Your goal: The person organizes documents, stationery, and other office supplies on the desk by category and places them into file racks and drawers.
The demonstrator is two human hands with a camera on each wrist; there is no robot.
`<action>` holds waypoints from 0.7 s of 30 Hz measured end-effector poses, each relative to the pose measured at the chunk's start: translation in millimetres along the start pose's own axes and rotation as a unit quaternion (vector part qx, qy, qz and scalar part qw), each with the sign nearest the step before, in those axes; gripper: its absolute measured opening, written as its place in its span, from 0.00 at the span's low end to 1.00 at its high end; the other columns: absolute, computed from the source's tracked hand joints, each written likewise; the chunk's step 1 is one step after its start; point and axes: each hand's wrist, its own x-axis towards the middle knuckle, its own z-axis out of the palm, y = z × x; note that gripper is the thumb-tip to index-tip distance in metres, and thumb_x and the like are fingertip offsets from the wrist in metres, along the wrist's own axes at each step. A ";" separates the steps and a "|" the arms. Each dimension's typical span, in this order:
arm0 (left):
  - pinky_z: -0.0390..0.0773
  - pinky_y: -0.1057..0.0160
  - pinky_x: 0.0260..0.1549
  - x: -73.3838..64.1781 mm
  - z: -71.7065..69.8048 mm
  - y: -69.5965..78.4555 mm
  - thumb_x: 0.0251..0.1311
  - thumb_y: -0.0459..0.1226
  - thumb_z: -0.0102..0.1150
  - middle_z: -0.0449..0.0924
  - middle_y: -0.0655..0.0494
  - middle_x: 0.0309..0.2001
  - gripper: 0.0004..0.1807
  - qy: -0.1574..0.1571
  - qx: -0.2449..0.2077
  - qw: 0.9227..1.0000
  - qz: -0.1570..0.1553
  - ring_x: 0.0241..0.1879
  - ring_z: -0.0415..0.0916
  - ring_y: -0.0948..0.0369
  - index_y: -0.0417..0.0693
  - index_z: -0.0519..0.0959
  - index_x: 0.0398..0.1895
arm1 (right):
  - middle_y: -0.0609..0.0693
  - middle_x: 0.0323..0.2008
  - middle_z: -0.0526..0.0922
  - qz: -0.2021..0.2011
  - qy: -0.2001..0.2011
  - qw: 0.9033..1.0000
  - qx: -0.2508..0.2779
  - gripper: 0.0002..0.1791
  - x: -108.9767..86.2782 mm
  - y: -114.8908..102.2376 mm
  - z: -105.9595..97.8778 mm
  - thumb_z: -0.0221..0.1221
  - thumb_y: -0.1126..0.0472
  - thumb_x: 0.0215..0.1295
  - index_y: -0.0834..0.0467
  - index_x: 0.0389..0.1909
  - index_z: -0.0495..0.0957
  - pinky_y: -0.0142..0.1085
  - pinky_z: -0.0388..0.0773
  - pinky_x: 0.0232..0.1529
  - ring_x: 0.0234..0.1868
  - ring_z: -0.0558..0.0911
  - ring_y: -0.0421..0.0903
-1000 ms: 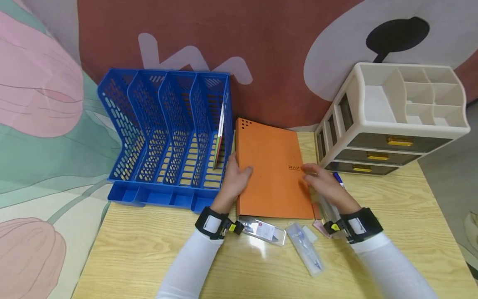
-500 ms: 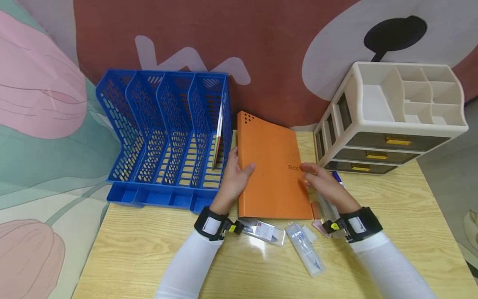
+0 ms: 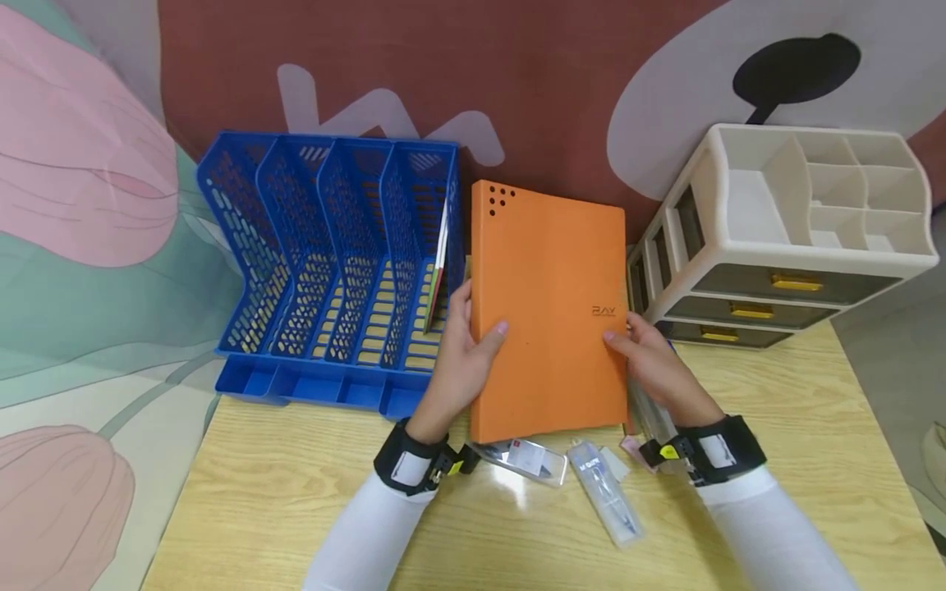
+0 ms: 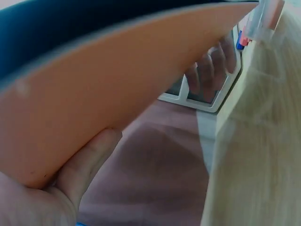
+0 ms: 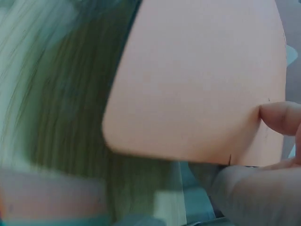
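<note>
Wooden tabletop (image 3: 517,542) beneath, left hand (image 3: 460,361) and right hand (image 3: 658,361) grip an orange folder (image 3: 550,271) — lettering (image 3: 603,311) legible only from the head camera.

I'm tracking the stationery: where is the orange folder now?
In the head view, the orange folder is just right of centre, held by left hand and right hand, between the blue rack and white drawers.

An orange folder (image 3: 550,369) rises from the counter (image 3: 296,492), its top edge now higher against the patterned backdrop (image 3: 547,98) and its lower edge overlapping more of a clear case (image 3: 528,461), as the right hand (image 3: 660,365) brings its thumb onto the cover.
</note>
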 end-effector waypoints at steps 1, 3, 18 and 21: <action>0.74 0.46 0.68 -1.2 -0.3 2.0 0.71 0.24 0.52 0.67 0.44 0.74 0.38 -0.003 0.000 1.000 0.006 0.68 0.72 0.47 0.45 0.50 0.80 | 0.49 0.60 0.78 -0.013 -0.004 0.999 0.031 0.32 -1.0 -0.9 0.0 0.48 0.60 0.82 0.63 0.79 0.49 0.26 0.80 0.52 0.54 0.80 0.35; 0.73 0.46 0.69 -3.7 -1.3 5.7 0.71 0.24 0.52 0.67 0.44 0.74 0.38 -0.007 0.004 1.000 0.016 0.69 0.72 0.47 0.45 0.50 0.80 | 0.41 0.54 0.81 -0.038 -0.013 0.995 0.086 0.27 -2.1 -2.0 0.3 0.49 0.63 0.81 0.59 0.75 0.55 0.27 0.81 0.51 0.52 0.82 0.35; 0.80 0.48 0.55 -13.7 -17.8 18.7 0.68 0.32 0.61 0.74 0.38 0.62 0.32 -0.035 -0.009 0.999 -0.011 0.57 0.78 0.45 0.44 0.56 0.69 | 0.42 0.54 0.87 -0.131 -0.037 0.972 0.191 0.20 -6.9 -8.3 1.9 0.49 0.73 0.78 0.53 0.63 0.68 0.30 0.85 0.48 0.50 0.87 0.38; 0.79 0.47 0.56 -13.2 -20.9 18.6 0.65 0.32 0.65 0.74 0.41 0.63 0.37 -0.028 -0.047 0.998 -0.025 0.58 0.76 0.46 0.50 0.58 0.74 | 0.42 0.54 0.87 -0.148 -0.042 0.970 0.186 0.21 -6.8 -9.1 5.0 0.48 0.75 0.77 0.52 0.63 0.68 0.29 0.84 0.49 0.50 0.87 0.37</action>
